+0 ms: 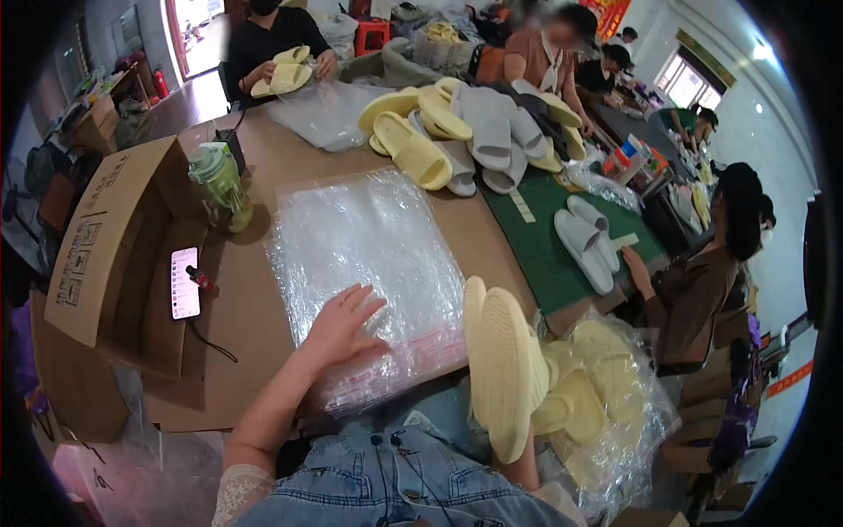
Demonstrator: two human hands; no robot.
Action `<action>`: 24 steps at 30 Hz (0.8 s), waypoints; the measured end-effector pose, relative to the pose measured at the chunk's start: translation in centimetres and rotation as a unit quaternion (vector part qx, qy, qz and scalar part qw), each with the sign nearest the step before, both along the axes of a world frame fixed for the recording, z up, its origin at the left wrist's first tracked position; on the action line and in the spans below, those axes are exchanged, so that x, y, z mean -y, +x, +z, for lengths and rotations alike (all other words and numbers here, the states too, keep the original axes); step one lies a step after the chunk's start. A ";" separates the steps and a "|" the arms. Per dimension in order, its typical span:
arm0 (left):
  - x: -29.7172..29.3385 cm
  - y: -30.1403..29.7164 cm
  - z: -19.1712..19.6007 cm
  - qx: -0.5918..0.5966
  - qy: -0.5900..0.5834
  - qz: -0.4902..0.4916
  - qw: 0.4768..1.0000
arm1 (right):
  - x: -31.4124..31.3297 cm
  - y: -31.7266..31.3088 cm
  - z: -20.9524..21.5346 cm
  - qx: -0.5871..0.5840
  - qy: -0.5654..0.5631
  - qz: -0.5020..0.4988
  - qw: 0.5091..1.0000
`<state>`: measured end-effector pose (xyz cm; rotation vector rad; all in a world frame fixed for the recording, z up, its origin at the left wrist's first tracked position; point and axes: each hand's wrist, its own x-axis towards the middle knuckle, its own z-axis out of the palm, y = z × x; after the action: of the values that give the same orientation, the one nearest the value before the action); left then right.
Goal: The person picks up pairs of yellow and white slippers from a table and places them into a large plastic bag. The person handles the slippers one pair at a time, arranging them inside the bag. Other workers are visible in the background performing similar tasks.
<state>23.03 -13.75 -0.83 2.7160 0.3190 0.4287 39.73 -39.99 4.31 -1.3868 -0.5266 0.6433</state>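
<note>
My left hand [344,327] rests with fingers spread on a stack of clear plastic bags [360,237] with a pinkish edge towards me. On my right, a pair of pale yellow slippers [502,373] stands upright, soles turned to the left. My right hand [525,465] holds them; its fingers are hidden behind the slippers and only the wrist area shows below. Just right of them, more yellow slippers [606,360] lie in clear plastic packaging.
A heap of yellow and grey slippers [413,151] covers the table's far side. Grey slippers [581,241] lie on a green mat [549,285] near a co-worker's hand [637,268]. Left are an open cardboard box [114,237], a phone [185,299] and a bottle [219,180]. Another person handles yellow slippers [288,72].
</note>
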 end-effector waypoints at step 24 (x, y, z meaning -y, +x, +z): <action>3.2 -0.7 -0.7 -0.057 0.019 0.040 0.997 | 1.3 -2.2 0.1 0.019 -0.065 0.006 0.998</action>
<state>22.37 -16.95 -1.50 2.7773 0.4566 0.3039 37.48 -41.33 4.38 -1.5220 -0.5319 0.6713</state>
